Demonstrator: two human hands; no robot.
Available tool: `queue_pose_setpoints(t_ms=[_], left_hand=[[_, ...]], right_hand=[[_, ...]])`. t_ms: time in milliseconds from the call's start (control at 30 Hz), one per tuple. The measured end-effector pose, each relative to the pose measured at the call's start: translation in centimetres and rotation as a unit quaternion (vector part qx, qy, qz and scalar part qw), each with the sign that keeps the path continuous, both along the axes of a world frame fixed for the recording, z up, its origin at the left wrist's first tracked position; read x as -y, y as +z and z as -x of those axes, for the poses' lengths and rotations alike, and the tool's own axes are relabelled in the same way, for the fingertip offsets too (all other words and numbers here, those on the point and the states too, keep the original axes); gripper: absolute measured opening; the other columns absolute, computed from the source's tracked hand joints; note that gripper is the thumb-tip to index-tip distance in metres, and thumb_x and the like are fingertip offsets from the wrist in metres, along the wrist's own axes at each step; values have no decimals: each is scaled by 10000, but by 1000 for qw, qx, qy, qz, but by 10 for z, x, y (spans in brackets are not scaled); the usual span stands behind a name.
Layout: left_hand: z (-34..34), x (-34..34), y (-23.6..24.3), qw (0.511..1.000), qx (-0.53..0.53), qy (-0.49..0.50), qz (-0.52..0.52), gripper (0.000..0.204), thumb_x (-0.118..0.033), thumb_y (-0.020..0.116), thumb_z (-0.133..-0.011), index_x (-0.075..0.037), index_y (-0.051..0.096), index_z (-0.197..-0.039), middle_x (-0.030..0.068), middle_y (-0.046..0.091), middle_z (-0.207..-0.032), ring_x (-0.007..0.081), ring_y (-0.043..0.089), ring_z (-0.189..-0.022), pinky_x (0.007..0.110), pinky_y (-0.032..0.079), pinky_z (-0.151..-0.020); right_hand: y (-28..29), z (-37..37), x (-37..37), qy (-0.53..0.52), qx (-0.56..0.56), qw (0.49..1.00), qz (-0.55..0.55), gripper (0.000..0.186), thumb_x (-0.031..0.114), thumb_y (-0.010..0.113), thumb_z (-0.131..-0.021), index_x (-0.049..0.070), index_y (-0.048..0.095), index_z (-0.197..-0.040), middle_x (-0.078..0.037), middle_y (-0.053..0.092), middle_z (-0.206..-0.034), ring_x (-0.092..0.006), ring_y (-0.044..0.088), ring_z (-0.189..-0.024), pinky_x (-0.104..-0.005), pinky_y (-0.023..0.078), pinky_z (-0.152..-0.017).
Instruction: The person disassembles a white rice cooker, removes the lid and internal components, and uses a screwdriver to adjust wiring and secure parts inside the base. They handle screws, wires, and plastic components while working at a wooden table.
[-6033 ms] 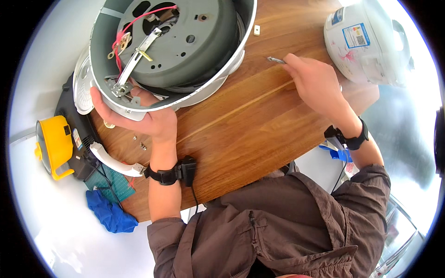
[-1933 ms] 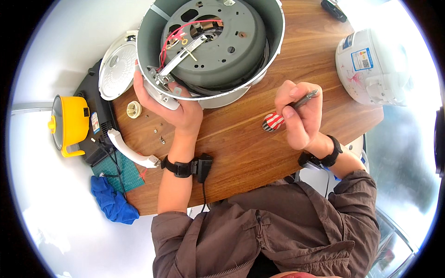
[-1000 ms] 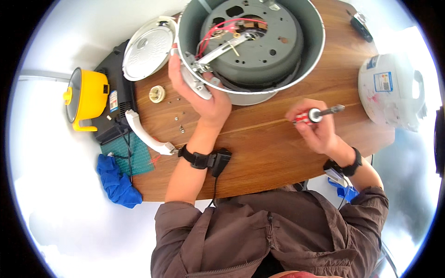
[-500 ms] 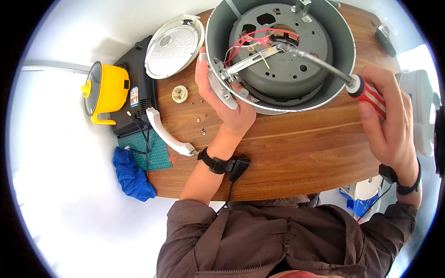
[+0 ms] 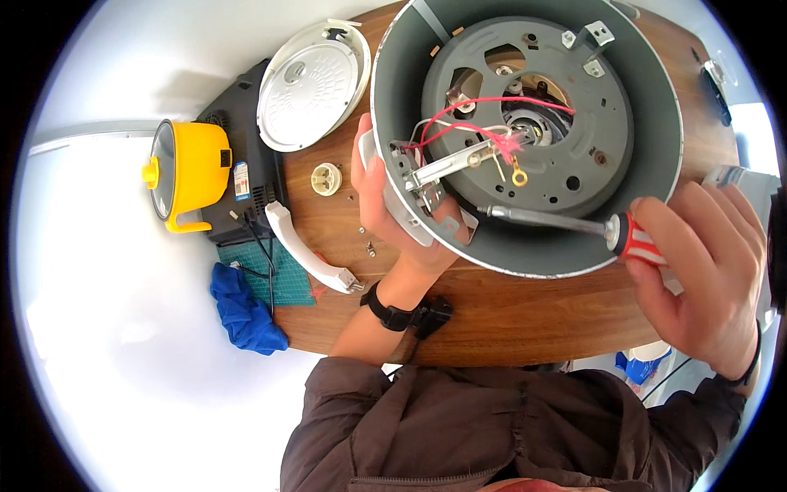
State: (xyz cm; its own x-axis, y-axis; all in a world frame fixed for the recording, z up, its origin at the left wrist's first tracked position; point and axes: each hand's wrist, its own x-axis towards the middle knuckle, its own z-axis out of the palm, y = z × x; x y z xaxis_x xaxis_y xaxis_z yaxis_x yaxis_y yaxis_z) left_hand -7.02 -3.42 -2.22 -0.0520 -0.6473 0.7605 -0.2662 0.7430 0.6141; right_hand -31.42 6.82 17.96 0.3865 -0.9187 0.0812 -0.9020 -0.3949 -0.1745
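Note:
A round, grey-walled metal appliance housing (image 5: pixel 666 156) lies with its hollow side toward me. My left hand (image 5: pixel 389 217) grips the white plastic piece (image 5: pixel 402 215) on its near-left wall, fingers partly hidden behind it. Closed around the red-and-white handle of a screwdriver (image 5: pixel 549 219) is my right hand (image 5: pixel 709 262). The shaft crosses the rim, and its tip is inside near a small metal bracket (image 5: pixel 433 195). A slim metal arm (image 5: pixel 455 164) reaches inward beside red wires (image 5: pixel 500 101) and a yellow ring terminal (image 5: pixel 519 175).
Left of the housing are a white round cover (image 5: pixel 299 98), a small cream round part (image 5: pixel 326 179), loose screws (image 5: pixel 370 249) and a curved white handle (image 5: pixel 307 254). Farther left stand a yellow pot (image 5: pixel 197 172), a black case (image 5: pixel 254 107), a green mat (image 5: pixel 291 279) and a blue cloth (image 5: pixel 242 307).
The screwdriver tip has come away from the housing's centre toward the near-left wall. The housing appears closer and shifted right and down, showing more of its inside.

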Motion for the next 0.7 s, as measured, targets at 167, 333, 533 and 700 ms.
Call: queue_pose_setpoints(t_ms=[167,333,533,700], left_hand=[[-1,0,-8,1000,-11,9,19,570,-273,624,-1019,-128,297,-1462,402,280,-1488,511,483,-1332,539,584,-996],[-1,6,-3,999,11,-24,20,554,-219,668,-992,-164,332,-1429,395,278,-1489,518,479,-1333,556,577,-1000],[-9,-1,0,1000,14,-11,10,548,-184,699,-968,-168,358,-1396,381,278,-1493,497,482,-1335,532,561,-1028],[-5,0,3,1000,9,4,12,532,-179,709,-960,-167,369,-1369,363,298,-1488,485,491,-1329,517,568,-1021]], right_hand=[[1,1,2,14,0,999,-29,551,67,789,-547,-25,656,-1074,-121,565,-813,-278,529,-679,-411,383,-646],[12,-4,0,9,-30,999,-19,552,70,790,-560,-40,657,-1084,-119,571,-802,-264,531,-683,-406,375,-659],[3,-6,8,39,-28,999,8,546,82,797,-577,-47,660,-1090,-116,561,-787,-256,521,-673,-402,363,-654],[2,-9,8,29,-18,999,-9,540,59,795,-577,-41,652,-1089,-118,561,-811,-264,527,-687,-403,377,-662]])
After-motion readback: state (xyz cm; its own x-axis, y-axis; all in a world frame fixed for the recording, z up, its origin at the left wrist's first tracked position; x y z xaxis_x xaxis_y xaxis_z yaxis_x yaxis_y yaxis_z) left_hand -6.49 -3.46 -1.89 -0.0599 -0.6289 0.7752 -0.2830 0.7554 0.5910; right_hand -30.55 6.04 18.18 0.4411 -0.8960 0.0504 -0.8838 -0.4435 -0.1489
